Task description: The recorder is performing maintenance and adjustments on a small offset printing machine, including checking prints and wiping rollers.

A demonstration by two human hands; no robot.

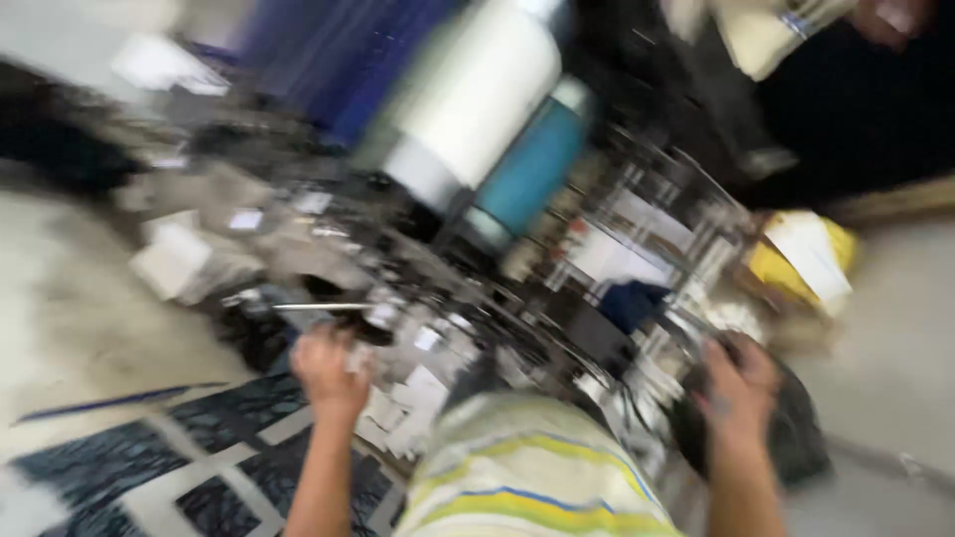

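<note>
Head view blurred, pale floor (70,318), patterned dark rug (229,438), cluttered wire rack (637,229), hands' grip unclear.

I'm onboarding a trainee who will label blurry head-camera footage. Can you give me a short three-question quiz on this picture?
1. True or false: the left hand is closed around a thin metal rod.
2. Which thing stands beside the big white cylinder? A) a teal cylinder B) a red bucket C) a green bottle
3. What does the right hand rest on?

Key
1. True, as far as the blur allows: the fist sits at the rod's end.
2. A, the teal cylinder.
3. A dark, bag-like bundle at the lower right; whether the grip is closed cannot be told.
</note>
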